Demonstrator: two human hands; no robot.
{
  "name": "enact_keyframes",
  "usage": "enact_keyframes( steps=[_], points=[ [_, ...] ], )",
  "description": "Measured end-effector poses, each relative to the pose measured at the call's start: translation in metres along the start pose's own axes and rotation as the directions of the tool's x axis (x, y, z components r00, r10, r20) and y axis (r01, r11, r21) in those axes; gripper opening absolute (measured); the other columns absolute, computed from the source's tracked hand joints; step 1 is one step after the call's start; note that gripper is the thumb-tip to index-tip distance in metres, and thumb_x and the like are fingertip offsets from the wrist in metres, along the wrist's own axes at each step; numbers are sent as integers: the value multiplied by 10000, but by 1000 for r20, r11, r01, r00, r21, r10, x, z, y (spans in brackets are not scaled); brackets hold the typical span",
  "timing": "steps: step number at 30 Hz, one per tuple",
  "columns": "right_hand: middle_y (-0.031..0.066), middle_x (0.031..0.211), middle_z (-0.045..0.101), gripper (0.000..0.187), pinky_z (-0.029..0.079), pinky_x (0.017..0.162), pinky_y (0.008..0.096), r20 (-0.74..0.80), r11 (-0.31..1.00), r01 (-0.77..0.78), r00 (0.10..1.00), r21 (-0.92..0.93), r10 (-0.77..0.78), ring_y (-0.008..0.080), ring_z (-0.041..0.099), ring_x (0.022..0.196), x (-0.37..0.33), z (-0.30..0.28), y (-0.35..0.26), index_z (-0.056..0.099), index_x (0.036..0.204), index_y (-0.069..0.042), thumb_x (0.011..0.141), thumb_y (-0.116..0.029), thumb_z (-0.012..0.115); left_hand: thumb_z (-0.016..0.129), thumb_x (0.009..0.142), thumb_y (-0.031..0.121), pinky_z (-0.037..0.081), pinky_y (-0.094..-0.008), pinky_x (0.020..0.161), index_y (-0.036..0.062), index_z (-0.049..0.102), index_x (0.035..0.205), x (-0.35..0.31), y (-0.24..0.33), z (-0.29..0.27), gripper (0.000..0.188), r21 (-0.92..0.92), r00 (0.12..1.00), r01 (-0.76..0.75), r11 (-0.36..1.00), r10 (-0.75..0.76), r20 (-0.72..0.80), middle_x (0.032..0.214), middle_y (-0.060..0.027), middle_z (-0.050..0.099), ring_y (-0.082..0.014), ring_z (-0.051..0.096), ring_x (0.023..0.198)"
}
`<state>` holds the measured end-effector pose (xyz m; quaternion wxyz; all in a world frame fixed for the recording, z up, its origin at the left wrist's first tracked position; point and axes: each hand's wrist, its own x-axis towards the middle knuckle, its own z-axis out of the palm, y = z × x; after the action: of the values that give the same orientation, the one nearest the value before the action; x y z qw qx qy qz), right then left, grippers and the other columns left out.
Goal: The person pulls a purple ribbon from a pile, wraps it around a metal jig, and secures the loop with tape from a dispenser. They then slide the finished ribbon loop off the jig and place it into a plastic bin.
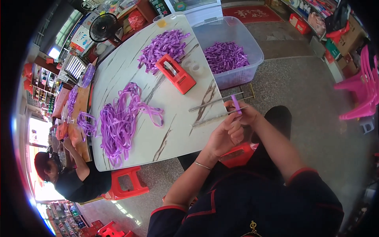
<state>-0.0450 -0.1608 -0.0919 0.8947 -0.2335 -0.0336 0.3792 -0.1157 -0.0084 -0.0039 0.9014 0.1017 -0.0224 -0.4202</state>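
At the table's right edge, both my hands are closed together around a short purple ribbon (pixel 236 104). My left hand (pixel 226 133) is curled, its fingertips pinching at the ribbon's lower end. My right hand (pixel 248 114) grips from the right, fingers bent behind the ribbon and partly hidden. The ribbon lies across a rack of thin metal rods (pixel 209 104) that juts over the table edge; whether it is looped round a rod I cannot tell. A red tape dispenser (pixel 176 74) sits farther back on the marble-patterned table (pixel 173 114).
Long purple ribbons (pixel 118 122) lie heaped at the table's left, folded ribbon pieces (pixel 164 49) at its far end. A clear plastic bin (pixel 252 59) of purple pieces stands beyond the rack. Another person (pixel 75 173) sits at left near a red stool (pixel 125 183). Pink chairs (pixel 359 87) stand right.
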Motion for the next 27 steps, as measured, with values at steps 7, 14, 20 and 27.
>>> enact_keyframes(
  steps=[7, 14, 20, 27],
  points=[
    [-49, 681, 517, 155, 338, 439, 146, -121, 1000, 7, 993, 24, -4, 17, 452, 520, -4, -3, 2, 564, 888, -67, 858, -217, 545, 459, 834, 117, 320, -220, 587, 104, 441, 1161, 0, -1, -1, 328, 12, 1000, -5, 1000, 6, -17, 641, 31, 294, -94, 319, 598],
    [-80, 635, 473, 117, 205, 387, 144, -375, 958, -130, 927, -256, 25, -14, 333, 462, -23, 21, -31, 598, 812, -98, 826, -212, 574, 448, 788, 88, 318, -230, 578, 73, 434, 1232, -2, -2, -1, 445, -42, 997, -25, 999, 22, -72, 626, 25, 299, -89, 328, 585],
    [-98, 599, 407, 272, 189, 378, 147, -473, 822, -301, 880, -483, 45, -10, 294, 461, -38, 46, -65, 631, 951, -53, 830, -290, 572, 441, 794, 87, 323, -236, 589, 77, 431, 1242, -1, -3, -3, 449, -36, 998, -25, 999, 22, -58, 626, 26, 299, -90, 326, 583],
    [-88, 568, 379, 314, 239, 406, 184, -538, 534, -389, 829, -751, -152, 29, 294, 474, -41, 80, -70, 663, 938, -57, 811, -338, 601, 443, 793, 80, 326, -243, 590, 79, 436, 1238, -1, -3, -4, 444, -32, 997, -30, 999, 27, -71, 625, 27, 294, -90, 323, 582]
  ],
)
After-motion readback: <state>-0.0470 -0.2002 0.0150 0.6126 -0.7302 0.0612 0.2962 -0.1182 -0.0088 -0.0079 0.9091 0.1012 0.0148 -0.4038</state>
